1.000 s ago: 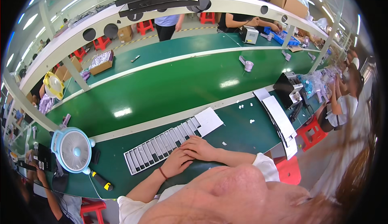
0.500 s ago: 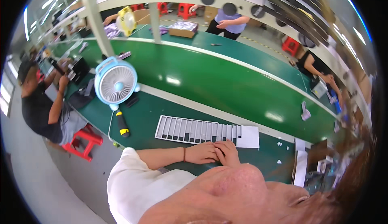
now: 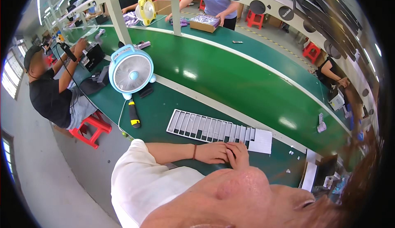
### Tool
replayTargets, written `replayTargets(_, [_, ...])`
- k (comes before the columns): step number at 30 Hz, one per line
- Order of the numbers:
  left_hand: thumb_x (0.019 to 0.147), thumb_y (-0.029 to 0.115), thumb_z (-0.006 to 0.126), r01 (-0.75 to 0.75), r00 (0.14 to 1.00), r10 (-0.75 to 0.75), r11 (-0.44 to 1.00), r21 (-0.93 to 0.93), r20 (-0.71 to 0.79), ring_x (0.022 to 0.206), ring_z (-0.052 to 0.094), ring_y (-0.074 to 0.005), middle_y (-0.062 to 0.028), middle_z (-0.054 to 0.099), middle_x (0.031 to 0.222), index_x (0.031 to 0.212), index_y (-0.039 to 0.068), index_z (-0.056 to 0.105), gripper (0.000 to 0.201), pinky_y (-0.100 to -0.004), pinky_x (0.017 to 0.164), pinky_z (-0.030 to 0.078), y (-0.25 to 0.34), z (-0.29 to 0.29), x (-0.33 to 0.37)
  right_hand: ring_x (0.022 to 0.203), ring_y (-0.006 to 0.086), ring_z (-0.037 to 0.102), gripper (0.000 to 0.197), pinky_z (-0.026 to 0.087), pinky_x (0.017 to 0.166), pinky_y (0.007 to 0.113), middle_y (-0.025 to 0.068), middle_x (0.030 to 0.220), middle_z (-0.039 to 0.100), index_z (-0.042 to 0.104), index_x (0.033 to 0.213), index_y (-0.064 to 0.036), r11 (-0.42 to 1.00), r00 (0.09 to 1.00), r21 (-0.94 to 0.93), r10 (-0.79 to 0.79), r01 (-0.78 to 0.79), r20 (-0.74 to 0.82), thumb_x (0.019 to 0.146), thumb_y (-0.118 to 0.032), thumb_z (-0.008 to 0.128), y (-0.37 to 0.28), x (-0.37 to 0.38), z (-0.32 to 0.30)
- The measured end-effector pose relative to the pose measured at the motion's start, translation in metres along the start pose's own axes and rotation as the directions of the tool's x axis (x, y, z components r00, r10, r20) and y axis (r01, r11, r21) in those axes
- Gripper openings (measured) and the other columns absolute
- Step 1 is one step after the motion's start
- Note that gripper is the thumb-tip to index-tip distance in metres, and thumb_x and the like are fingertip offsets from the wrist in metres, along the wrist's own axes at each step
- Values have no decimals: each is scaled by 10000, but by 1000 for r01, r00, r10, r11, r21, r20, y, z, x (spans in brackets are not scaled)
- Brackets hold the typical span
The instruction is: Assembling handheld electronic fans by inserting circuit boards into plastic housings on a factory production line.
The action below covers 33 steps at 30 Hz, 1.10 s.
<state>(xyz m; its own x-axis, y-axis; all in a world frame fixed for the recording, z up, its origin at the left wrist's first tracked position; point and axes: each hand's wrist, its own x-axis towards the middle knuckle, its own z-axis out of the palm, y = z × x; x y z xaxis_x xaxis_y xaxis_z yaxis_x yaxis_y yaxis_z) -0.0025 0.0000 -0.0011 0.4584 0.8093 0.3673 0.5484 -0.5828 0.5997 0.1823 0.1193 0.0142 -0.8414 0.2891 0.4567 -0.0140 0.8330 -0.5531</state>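
My left hand (image 3: pixel 212 152), with a dark band at the wrist, lies at the near edge of a pale slotted tray (image 3: pixel 196 125). Against its fingertips rests my right hand (image 3: pixel 238 154), fingers bent and close together. Both sets of fingers are drawn in; anything small between them is hidden. Long narrow strips fill many of the tray's slots, while some slots look dark. A white card (image 3: pixel 261 141) lies at the tray's right end.
A blue fan (image 3: pixel 132 72) stands left of the tray, above a black-and-yellow handled tool (image 3: pixel 133 115). Small white bits (image 3: pixel 291 152) lie at right. Beyond runs a green belt (image 3: pixel 230 82). One person (image 3: pixel 49 92) sits at left; another handles a box (image 3: pixel 204 23) across the belt.
The whole view has shifted, so the bench appears further right. My hands stay together by the tray. Across the belt, the person has moved to the box; the seated person's hands are higher.
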Motion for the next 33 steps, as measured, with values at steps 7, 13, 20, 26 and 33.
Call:
replayTargets(7, [935, 151, 663, -26, 1000, 26, 1000, -10, -13, 1209, 555, -325, -106, 638, 1206, 1141, 84, 684, 218, -493, 1069, 407, -3, 5, 1, 1092, 323, 659, 214, 417, 1119, 560, 104, 1164, 698, 708, 1152, -58, 1000, 1000, -7, 13, -13, 16, 958, -143, 676, -1, -3, -1])
replayTargets(13, [901, 154, 700, -30, 999, 31, 999, 33, -39, 1214, 562, -304, -96, 641, 1190, 1118, 91, 691, 226, -480, 1073, 409, -7, 8, 1, 1109, 326, 654, 224, 417, 1118, 560, 116, 1179, 695, 706, 1161, -53, 1000, 999, -9, 25, -25, 31, 954, -134, 677, 0, -1, -1])
replayTargets(20, [911, 161, 692, -1, 1000, 1, 999, 43, 6, 1231, 550, -291, -78, 628, 1202, 1113, 104, 690, 210, -482, 1108, 393, -8, 8, -1, 1112, 334, 649, 226, 408, 1125, 567, 126, 1186, 686, 702, 1161, -42, 999, 998, -6, 31, -31, 56, 951, -125, 678, -2, 2, -3])
replayTargets(26, [916, 174, 690, -9, 999, 11, 998, 55, -33, 1222, 548, -282, -71, 623, 1192, 1103, 109, 692, 198, -464, 1112, 391, -5, 8, -3, 1123, 338, 644, 227, 402, 1133, 570, 131, 1192, 682, 704, 1163, -41, 999, 997, -7, 42, -41, 67, 950, -116, 674, -2, 0, -2])
replayTargets(33, [910, 169, 699, -3, 1000, 4, 999, 39, -22, 1202, 555, -286, -63, 631, 1174, 1081, 104, 701, 183, -461, 1096, 395, -4, 8, -1, 1126, 346, 642, 227, 409, 1130, 565, 135, 1195, 682, 712, 1161, -40, 999, 998, -10, 38, -37, 60, 951, -119, 673, -2, 1, -3])
